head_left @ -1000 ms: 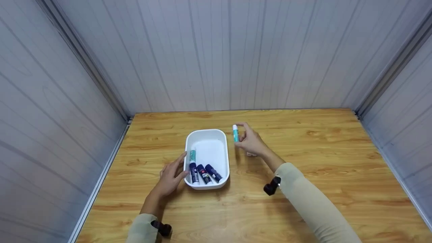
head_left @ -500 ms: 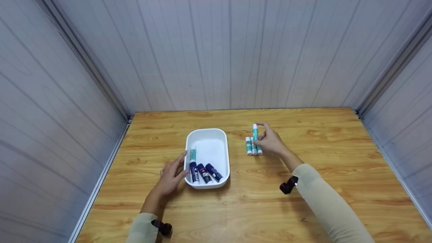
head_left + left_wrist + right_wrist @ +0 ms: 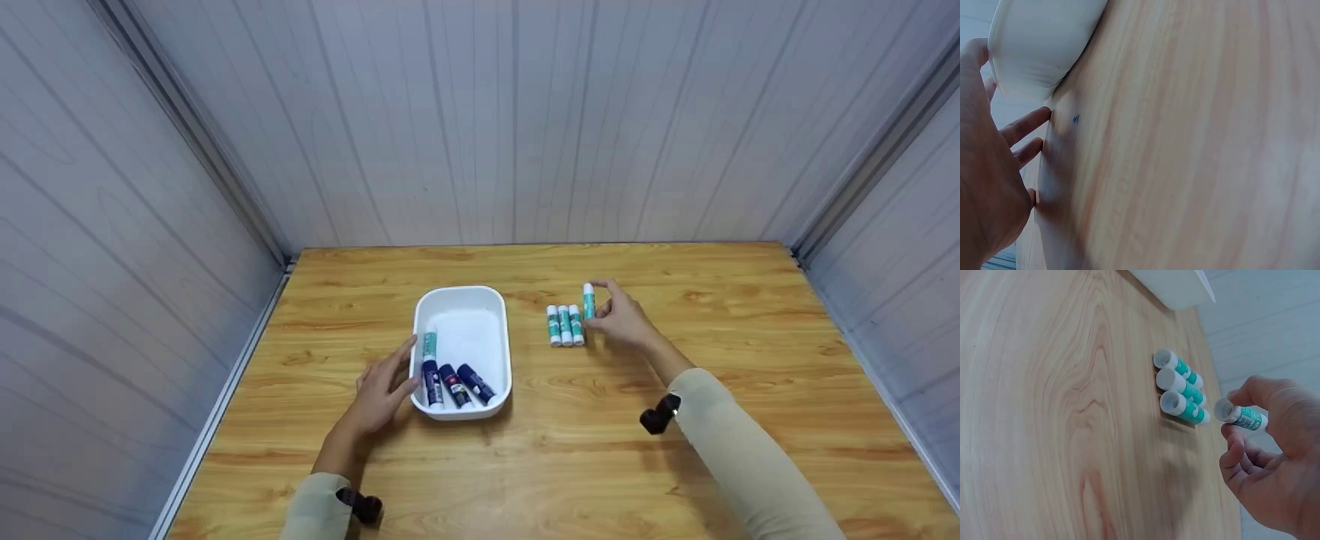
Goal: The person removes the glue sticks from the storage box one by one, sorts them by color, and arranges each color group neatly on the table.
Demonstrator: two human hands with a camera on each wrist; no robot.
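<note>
Nearest, the left hand (image 3: 381, 392) rests on the wooden table (image 3: 570, 465) with fingers straight and relaxed, touching the left wall of the white tray (image 3: 501, 346). Inside the tray's near end lie three dark blue glue sticks (image 3: 453, 385) and one teal glue stick (image 3: 429, 345). Farther right, three teal-and-white glue sticks (image 3: 564, 325) lie side by side on the table. Just beside them, the right hand (image 3: 624, 322) pinches a fourth teal glue stick (image 3: 589, 301) between thumb and fingers, white cap pointing away, held above the table.
</note>
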